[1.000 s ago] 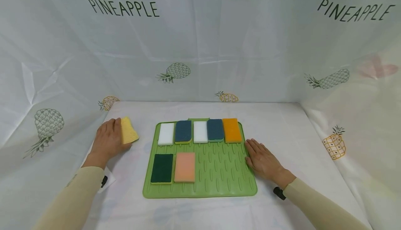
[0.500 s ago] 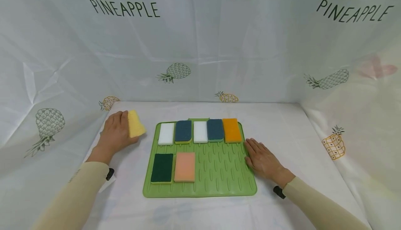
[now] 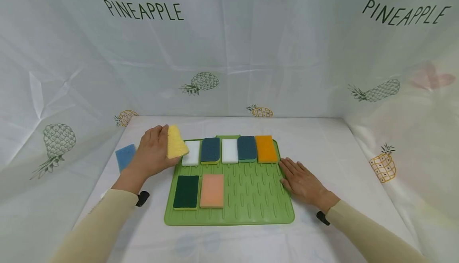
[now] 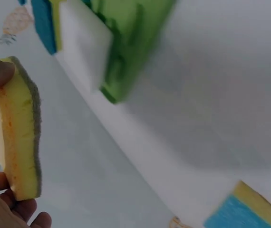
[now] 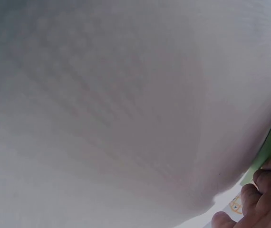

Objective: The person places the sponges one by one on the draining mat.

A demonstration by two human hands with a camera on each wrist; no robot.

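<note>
My left hand (image 3: 152, 151) pinches a yellow sponge (image 3: 176, 142) between thumb and fingers, held up near the mat's back left corner. In the left wrist view this sponge (image 4: 24, 133) shows a thin grey scouring layer on one face. My right hand (image 3: 303, 183) lies flat with straight fingers at the right edge of the ridged green mat (image 3: 258, 199). Along the mat's back stand a white sponge (image 3: 191, 153), a dark blue one (image 3: 210, 150), another white one (image 3: 230, 150), another dark blue one (image 3: 247, 148) and an orange one (image 3: 266, 149).
Nearer the front of the mat lie a dark green sponge (image 3: 186, 192) and a pink sponge (image 3: 212, 191). A blue sponge (image 3: 125, 157) rests on the white-covered table left of the mat, behind my left forearm. Pineapple-print sheeting (image 3: 272, 55) hangs around the table.
My left hand has lifted the yellow sponge and carried it right toward the mat, uncovering the blue sponge on the table. My right hand has stayed in place.
</note>
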